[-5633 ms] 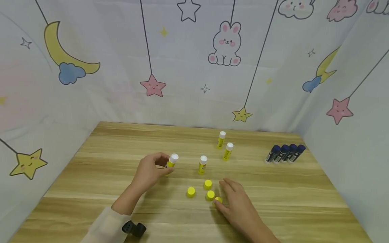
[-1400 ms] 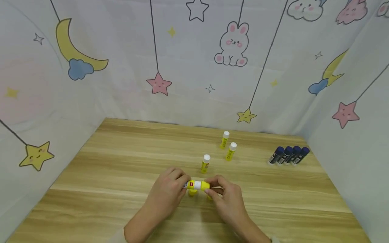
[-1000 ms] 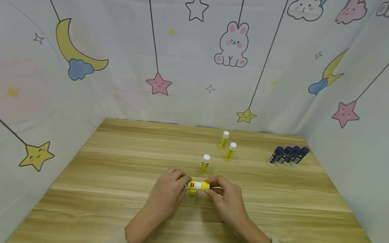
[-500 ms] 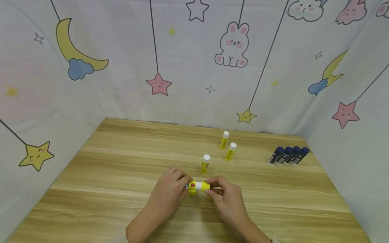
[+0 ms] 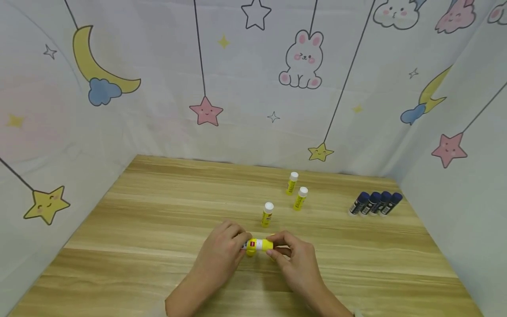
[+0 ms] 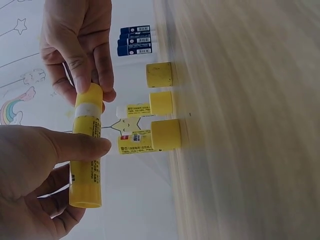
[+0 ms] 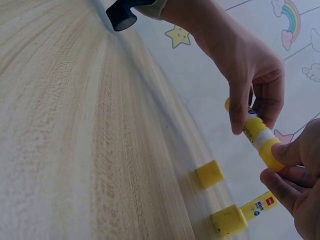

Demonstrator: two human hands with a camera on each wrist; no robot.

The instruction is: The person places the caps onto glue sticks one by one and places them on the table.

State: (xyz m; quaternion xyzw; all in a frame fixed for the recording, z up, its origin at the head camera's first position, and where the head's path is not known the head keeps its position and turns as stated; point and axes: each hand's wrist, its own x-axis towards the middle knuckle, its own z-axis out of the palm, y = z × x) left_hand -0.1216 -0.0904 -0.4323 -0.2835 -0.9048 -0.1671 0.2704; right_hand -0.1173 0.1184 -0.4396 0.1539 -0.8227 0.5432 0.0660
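Note:
Level above the table, a yellow glue stick (image 5: 252,244) spans the space between my two hands. My left hand (image 5: 219,248) grips its body, thumb laid along the label in the left wrist view. With thumb and fingers my right hand (image 5: 295,255) pinches the yellow cap (image 6: 89,95) at the stick's other end. A white band (image 6: 87,110) shows between cap and label. Under and behind the stick, loose yellow caps stand on the table: a near one (image 6: 165,134), a middle one (image 6: 161,102) and a far one (image 6: 158,75). In the head view the hands and stick mostly hide them.
Three yellow glue sticks with white tops stand beyond my hands: the nearest stick (image 5: 267,215), a second stick (image 5: 299,200) and the farthest stick (image 5: 292,184). Several dark blue glue sticks (image 5: 374,203) stand in a row at the right. A printed curtain (image 5: 166,132) encloses the wooden table (image 5: 158,198).
Earlier my left hand held the stick, white top up, while my right hand touched a loose cap. Now both hands meet at the level stick; lately its label has edged toward the cap.

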